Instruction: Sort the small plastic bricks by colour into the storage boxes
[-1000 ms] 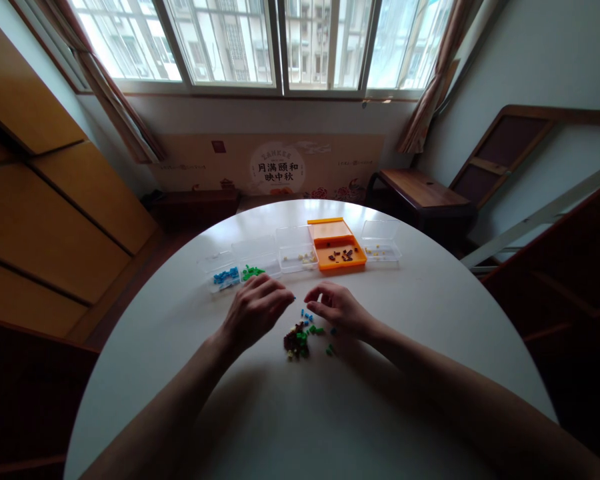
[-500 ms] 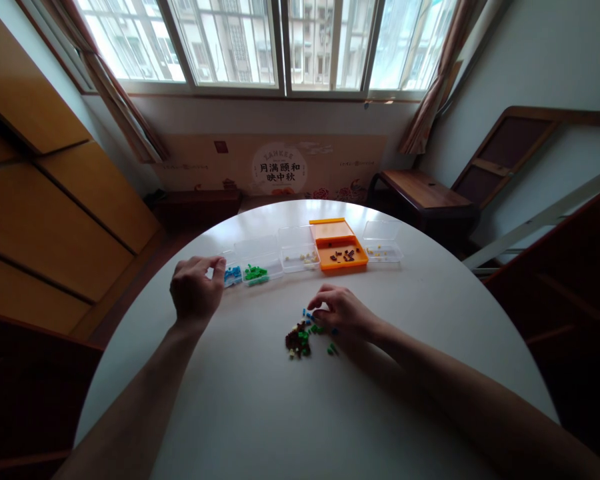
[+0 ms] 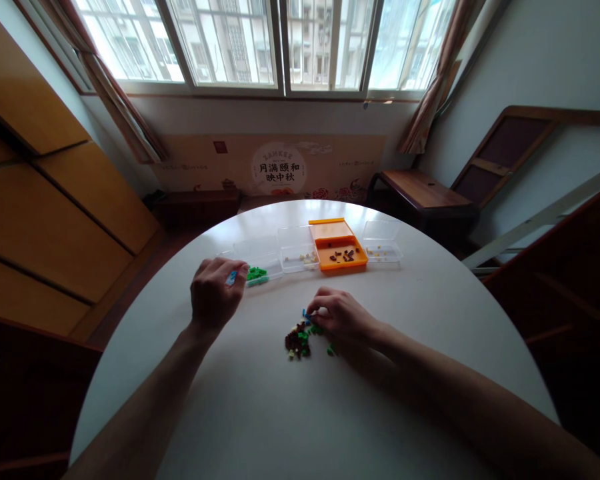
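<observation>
My left hand (image 3: 217, 293) hovers at the near side of the clear box of green bricks (image 3: 257, 274), thumb and fingers pinched together. Whatever lies between its fingertips is too small or hidden to make out. Behind it, partly covered, is a clear box with small blue bricks (image 3: 231, 278). My right hand (image 3: 341, 312) rests on the table at the upper right of a mixed pile of tiny brown, green and cream bricks (image 3: 296, 341). Its fingertips are closed on a small blue brick (image 3: 307, 318). A loose green brick (image 3: 331, 350) lies just below that hand.
Farther right in the row stand a clear box with cream pieces (image 3: 300, 260), an open orange box (image 3: 343, 267) with dark brown pieces, and a clear box with yellowish pieces (image 3: 384, 253). All sit on a round white table (image 3: 260, 413). A wooden bench (image 3: 427, 187) stands beyond.
My left hand has moved right, from the blue bricks' box toward the green one. My right hand has drawn its fingers together over the blue pieces, shifting only slightly.
</observation>
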`<state>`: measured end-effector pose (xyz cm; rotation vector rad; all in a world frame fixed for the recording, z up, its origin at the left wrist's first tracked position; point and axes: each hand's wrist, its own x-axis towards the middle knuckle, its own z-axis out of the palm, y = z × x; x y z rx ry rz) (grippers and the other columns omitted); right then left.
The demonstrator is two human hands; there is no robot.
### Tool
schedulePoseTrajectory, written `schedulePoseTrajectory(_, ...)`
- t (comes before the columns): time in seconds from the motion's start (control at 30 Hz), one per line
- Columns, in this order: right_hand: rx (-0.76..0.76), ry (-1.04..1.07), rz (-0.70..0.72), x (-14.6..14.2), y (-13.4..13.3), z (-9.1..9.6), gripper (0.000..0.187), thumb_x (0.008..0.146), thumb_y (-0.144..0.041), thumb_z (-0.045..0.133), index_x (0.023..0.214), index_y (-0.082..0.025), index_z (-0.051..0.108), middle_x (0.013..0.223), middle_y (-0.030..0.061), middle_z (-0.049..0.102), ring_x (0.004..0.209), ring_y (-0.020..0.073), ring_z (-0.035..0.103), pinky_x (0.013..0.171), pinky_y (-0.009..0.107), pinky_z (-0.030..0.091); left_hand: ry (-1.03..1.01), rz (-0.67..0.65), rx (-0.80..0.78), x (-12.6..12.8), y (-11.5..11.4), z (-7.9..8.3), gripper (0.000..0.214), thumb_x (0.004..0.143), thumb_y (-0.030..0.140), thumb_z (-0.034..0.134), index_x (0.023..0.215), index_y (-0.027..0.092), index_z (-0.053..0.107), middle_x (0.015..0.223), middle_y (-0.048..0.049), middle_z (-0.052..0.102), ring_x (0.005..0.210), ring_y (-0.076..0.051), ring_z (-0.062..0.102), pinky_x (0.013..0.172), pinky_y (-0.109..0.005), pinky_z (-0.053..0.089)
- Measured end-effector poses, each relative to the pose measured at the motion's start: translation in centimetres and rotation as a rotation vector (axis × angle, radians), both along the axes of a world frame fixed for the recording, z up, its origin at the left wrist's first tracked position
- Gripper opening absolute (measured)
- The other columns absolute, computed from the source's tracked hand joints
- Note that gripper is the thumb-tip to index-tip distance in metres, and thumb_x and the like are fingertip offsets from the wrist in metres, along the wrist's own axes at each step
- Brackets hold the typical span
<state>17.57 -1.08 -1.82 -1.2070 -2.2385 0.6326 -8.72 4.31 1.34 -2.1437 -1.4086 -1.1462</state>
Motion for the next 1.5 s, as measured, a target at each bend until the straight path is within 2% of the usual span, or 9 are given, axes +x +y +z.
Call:
schedulePoseTrajectory(0.17, 0.029, -0.030, 0.008, -0.2, -0.1, 0.2, 0.016, 0.080, -0.008, 0.059, 0.083, -0.019, 0.071, 0.089, 0.0035, 0.064, 0.078, 0.0132, 0.060, 0.074, 0.023, 0.043, 0.006, -0.138, -0.019, 1.5, -0.6, -0.2, 0.017, 0.088, 0.028, 0.055, 0.080, 0.019, 0.068, 0.078, -0.0039, 0.067, 0.076, -0.019, 0.055, 0.075, -0.034, 0.047)
schedulePoseTrajectory(0.37, -0.053, 0.184, -0.023, -0.2, 0.2, 0.1, 0.006, 0.082, -0.015, 0.062, 0.083, -0.017, 0.068, 0.084, 0.0019, 0.061, 0.072, 0.0110, 0.057, 0.071, 0.023, 0.043, 0.188, -0.516, -0.109, 3.9, -2.1, -0.9, 0.008, 0.085, 0.026, 0.061, 0.086, 0.021, 0.068, 0.081, -0.0027, 0.067, 0.077, -0.017, 0.055, 0.073, -0.032, 0.046)
schedulePoseTrajectory(0.57, -0.131, 0.401, -0.043, -0.4, 0.3, 0.4, 0.006, 0.082, -0.021, 0.064, 0.081, -0.015, 0.067, 0.071, -0.0018, 0.055, 0.061, 0.0085, 0.047, 0.060, 0.021, 0.039, 0.232, -0.617, -0.130, 5.6, -3.4, -0.8, 0.012, 0.086, 0.032, 0.063, 0.081, 0.021, 0.065, 0.079, -0.0026, 0.067, 0.074, -0.016, 0.055, 0.072, -0.032, 0.043)
schedulePoseTrajectory(0.8, -0.145, 0.455, -0.034, -0.6, 0.0, 0.3, 0.010, 0.082, -0.024, 0.064, 0.079, -0.015, 0.066, 0.071, -0.0009, 0.055, 0.062, 0.0089, 0.048, 0.059, 0.021, 0.039, 0.259, -0.612, -0.074, 5.9, -3.7, -0.6, 0.013, 0.087, 0.026, 0.061, 0.076, 0.020, 0.061, 0.077, -0.0008, 0.066, 0.071, -0.015, 0.051, 0.071, -0.031, 0.040)
schedulePoseTrajectory(1.3, -0.097, 0.392, -0.015, -0.4, 0.0, 0.5, 0.011, 0.083, -0.024, 0.062, 0.081, -0.015, 0.068, 0.073, -0.0003, 0.055, 0.061, 0.0086, 0.048, 0.059, 0.021, 0.039, 0.285, -0.615, -0.073, 5.6, -3.5, -1.0, 0.009, 0.089, 0.024, 0.057, 0.082, 0.021, 0.062, 0.078, -0.0013, 0.066, 0.072, -0.015, 0.053, 0.071, -0.031, 0.040)
schedulePoseTrajectory(1.4, -0.074, 0.368, -0.008, -0.3, 0.0, 0.7, 0.011, 0.084, -0.024, 0.062, 0.082, -0.016, 0.069, 0.074, 0.0000, 0.056, 0.061, 0.0086, 0.048, 0.060, 0.021, 0.039, 0.257, -0.545, -0.068, 4.7, -3.0, -0.8, 0.006, 0.087, 0.024, 0.059, 0.083, 0.021, 0.063, 0.081, -0.0015, 0.067, 0.076, -0.016, 0.055, 0.074, -0.032, 0.041)
schedulePoseTrajectory(1.5, -0.071, 0.321, -0.006, 0.1, 0.2, 1.0, 0.011, 0.084, -0.023, 0.062, 0.083, -0.016, 0.070, 0.075, 0.0004, 0.058, 0.061, 0.0083, 0.047, 0.059, 0.021, 0.039, 0.148, -0.350, -0.030, 2.9, -1.9, -0.3, 0.006, 0.085, 0.027, 0.062, 0.082, 0.022, 0.064, 0.082, -0.0018, 0.068, 0.079, -0.018, 0.058, 0.077, -0.034, 0.043)
